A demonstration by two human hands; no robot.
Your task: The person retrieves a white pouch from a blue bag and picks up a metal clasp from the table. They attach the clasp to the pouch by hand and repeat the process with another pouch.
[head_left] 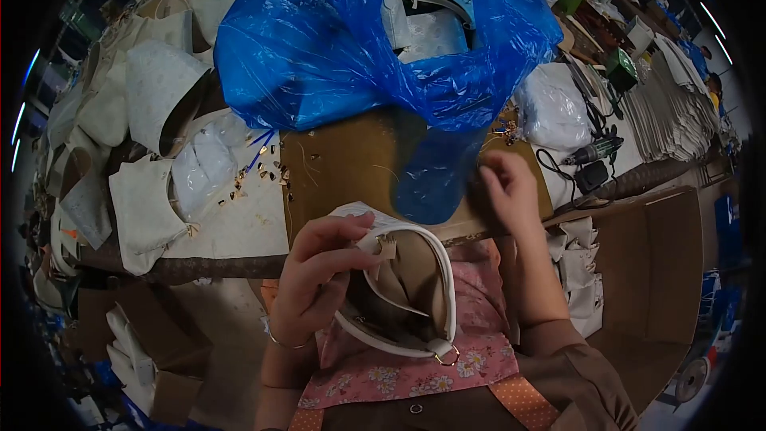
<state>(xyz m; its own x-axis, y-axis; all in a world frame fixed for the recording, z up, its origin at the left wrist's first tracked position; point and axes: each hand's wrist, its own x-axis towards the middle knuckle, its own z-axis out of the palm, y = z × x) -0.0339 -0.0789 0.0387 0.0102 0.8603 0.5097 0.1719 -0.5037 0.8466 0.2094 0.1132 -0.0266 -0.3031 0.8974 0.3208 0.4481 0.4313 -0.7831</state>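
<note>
My left hand (pixel 323 267) grips the rim of a small white bag (pixel 449 291), with its thumb and fingers closed at a beige tab. The bag's open mouth faces up and shows a tan lining, and a gold D-ring (pixel 448 356) hangs at its lower right. To the right, my right hand (pixel 508 187) is over the edge of the brown work board (pixel 343 161), near small metal pieces (pixel 507 131). Its fingers are bent, and whether they hold anything is too small to tell.
A blue plastic bag (pixel 303 56) with white pieces inside lies at the back. Gold fittings (pixel 239 183) are scattered at the left. A corded tool (pixel 594 152) and stacked pale pieces (pixel 666 116) lie right. Cardboard boxes (pixel 654 263) stand below the table.
</note>
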